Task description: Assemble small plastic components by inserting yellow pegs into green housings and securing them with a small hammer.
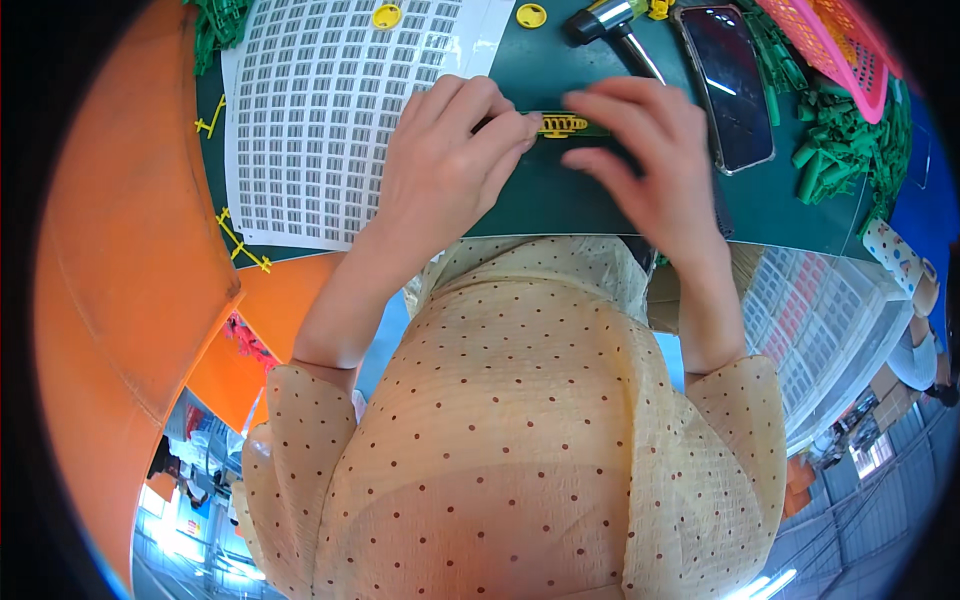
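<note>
A small yellow slotted plastic part (563, 125) lies against a green piece between my two hands, above the dark green table. My left hand (455, 150) pinches its left end, thumb and fingers pressed together. To the right, my right hand (645, 150) is held with thumb and fingers apart, fingertips near the part's right end and nothing visible between them. Beneath my left hand lies a white sheet (310, 130) printed with rows of small dark labels. What the green piece is cannot be made out.
Two yellow discs (531, 15) (386, 16) lie at the far side. A hammer (605, 20) and a phone (728, 85) are at the back right, beside green plastic parts (840, 150) and a pink basket (850, 60). Yellow sprue pieces (240, 245) lie at the left edge.
</note>
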`<move>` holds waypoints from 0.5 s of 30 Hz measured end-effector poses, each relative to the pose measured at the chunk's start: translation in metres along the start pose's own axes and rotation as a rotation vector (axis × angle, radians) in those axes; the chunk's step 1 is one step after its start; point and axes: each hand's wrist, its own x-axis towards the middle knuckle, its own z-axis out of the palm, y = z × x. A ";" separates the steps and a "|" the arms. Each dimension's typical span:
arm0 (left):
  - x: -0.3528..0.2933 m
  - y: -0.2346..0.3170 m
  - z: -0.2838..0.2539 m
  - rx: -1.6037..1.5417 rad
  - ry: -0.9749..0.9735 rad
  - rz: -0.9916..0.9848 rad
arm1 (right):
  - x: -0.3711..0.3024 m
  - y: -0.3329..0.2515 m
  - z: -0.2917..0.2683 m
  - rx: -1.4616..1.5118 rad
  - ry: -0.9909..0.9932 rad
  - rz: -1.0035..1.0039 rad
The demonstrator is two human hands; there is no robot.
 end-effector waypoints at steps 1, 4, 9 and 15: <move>-0.002 0.000 0.001 0.000 0.008 -0.012 | -0.005 0.009 -0.008 -0.032 0.068 0.070; 0.007 0.000 0.004 -0.069 0.065 0.046 | -0.036 0.050 -0.056 -0.192 0.489 0.403; 0.007 0.003 -0.001 -0.098 -0.011 -0.035 | -0.104 0.124 -0.091 -0.754 0.440 0.632; 0.007 0.002 -0.006 -0.021 -0.083 -0.108 | -0.107 0.135 -0.088 -0.841 0.454 0.839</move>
